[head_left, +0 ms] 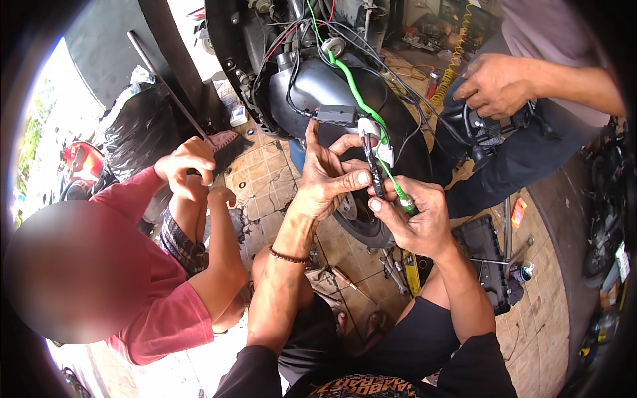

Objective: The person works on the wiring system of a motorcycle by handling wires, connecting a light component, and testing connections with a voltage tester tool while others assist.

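In front of the motorcycle wheel, my left hand [328, 176] pinches a black-taped wire bundle [376, 174] between thumb and fingers. Its raised index finger comes up beside a black rectangular module [336, 115] with cables. My right hand [419, 222] closes on the lower end of the same bundle. A green cable end with a metal ring [405, 199] lies against the right fingers. White connectors [369, 128] hang just above the bundle, next to a thick green sleeve [355, 89]. The join inside the tape is hidden.
A dark motorcycle tyre [406, 156] stands beyond my hands. At left crouches a person in a red shirt [169, 298]; at right another person's hand [494, 86] rests on a dark motorcycle part. A black tool case [483, 252], spanners [396, 275] and a screwdriver [348, 280] lie on the tiles.
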Demonstrator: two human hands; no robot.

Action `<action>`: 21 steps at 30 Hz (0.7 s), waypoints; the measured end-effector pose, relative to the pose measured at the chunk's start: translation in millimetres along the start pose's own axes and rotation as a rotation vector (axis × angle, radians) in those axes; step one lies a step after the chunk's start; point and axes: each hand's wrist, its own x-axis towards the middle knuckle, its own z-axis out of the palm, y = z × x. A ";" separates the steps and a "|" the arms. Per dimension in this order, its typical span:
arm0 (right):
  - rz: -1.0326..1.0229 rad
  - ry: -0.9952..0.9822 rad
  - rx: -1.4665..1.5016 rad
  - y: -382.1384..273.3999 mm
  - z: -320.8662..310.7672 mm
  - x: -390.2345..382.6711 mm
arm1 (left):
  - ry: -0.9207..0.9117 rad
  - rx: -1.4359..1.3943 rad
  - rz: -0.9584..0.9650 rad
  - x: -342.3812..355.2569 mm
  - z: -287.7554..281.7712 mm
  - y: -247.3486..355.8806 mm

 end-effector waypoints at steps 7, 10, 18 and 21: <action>-0.182 0.059 -0.105 5.1 -4.1 4.7 | 0.055 -0.071 0.036 2.9 7.1 -0.8; -0.177 0.202 -0.248 1.1 -8.4 5.1 | 0.094 -0.155 0.049 4.8 -0.9 -4.1; -0.268 0.171 -0.222 0.9 -13.6 6.8 | 0.028 -0.242 0.006 3.7 -4.4 -3.3; -0.317 0.125 -0.230 0.3 -9.1 7.8 | 0.052 -0.272 -0.022 2.0 -10.4 -3.7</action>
